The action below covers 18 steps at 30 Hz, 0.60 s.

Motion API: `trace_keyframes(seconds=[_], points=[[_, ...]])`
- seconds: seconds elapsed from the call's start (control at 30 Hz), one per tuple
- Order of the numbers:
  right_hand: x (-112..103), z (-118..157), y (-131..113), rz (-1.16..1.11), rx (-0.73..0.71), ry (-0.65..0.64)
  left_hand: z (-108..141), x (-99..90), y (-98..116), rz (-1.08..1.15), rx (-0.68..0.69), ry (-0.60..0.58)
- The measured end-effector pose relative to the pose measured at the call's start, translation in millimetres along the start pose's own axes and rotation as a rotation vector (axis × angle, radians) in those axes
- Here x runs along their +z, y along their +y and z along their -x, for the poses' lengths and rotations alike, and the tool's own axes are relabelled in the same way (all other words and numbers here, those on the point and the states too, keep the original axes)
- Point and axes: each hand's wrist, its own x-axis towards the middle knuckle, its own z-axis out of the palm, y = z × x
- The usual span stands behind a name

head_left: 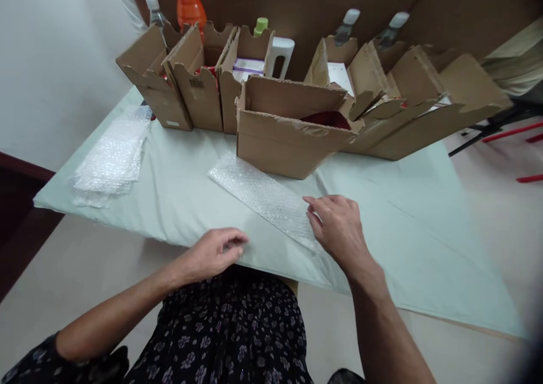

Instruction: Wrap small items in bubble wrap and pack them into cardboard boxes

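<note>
While the bubble-wrap sheet [263, 197] lay slantwise on the cloth-covered table [182, 186] before the front carton [288, 141], the right hand [338, 227] was at its right end, fingers bent; pinching could not be confirmed. The left hand [215, 251] was loosely curled, thumb-to-finger gap visible, near the table's edge.

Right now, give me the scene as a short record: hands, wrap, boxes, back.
left hand: loosely curled, nothing visible in it
right hand: at near end of loose bubble wrap; contact unclear
loose bubble wrap: flat on table
bubble-wrap stack: table's left side
front box: dark red item inside
back: orange bottle
</note>
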Motion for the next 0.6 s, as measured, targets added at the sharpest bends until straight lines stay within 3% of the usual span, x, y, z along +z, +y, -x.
trace_keyframes(seconds=[0.1, 0.2, 0.27, 0.33, 0.47, 0.6], points=[[-11, -4, -13, 0.083, -0.193, -0.061, -33, -10.9, 25, -0.260, 0.358, 0.160], [-25, 4, -29, 0.058, -0.286, -0.112, -69, -16.6, 37, -0.397, 0.549, 0.033], [-32, 14, -29, -0.006, -0.253, -0.153, -89, -26.9, 28, -0.478, 0.551, -0.080], [-35, 24, -19, -0.059, -0.186, -0.182, -101, -44.7, 12, -0.595, 0.491, -0.099], [-38, 24, 7, 0.015, -0.138, -0.117, -101, -86.6, 0, -0.934, 0.410, 0.094], [-60, 14, 1, 0.034, -0.202, 0.073, -68, -102.3, 24, -1.161, 0.588, 0.299]])
